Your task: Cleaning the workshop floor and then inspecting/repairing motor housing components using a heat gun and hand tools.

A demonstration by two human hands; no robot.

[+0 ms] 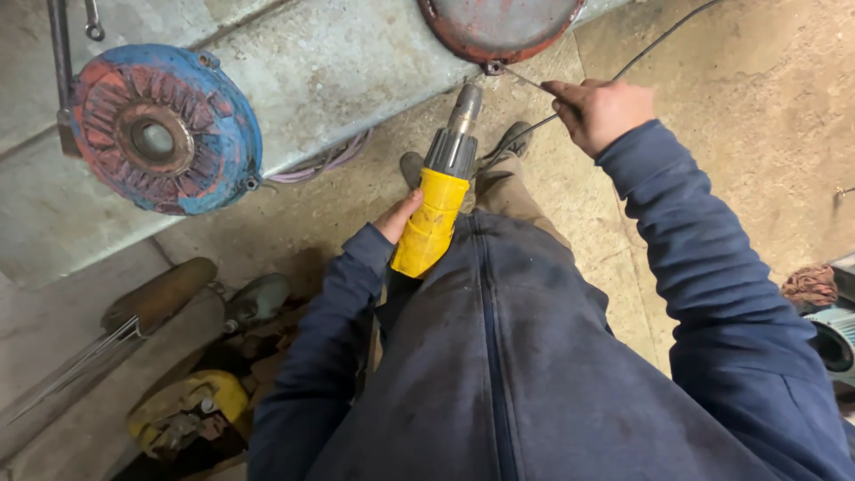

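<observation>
A blue cover (165, 129) leaned on the slab (338, 62), left of the drill (438, 191); the left hand (396, 216) gripped the drill; beside its tip, the right hand (598, 111) pinched a rod (527, 80).

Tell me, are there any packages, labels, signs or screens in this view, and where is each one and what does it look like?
None that I can see: no package, label, sign or screen.
The yellow power tool in the left hand shows no readable sticker.
The right hand pinches a thin rod by a red metal cover.
</observation>
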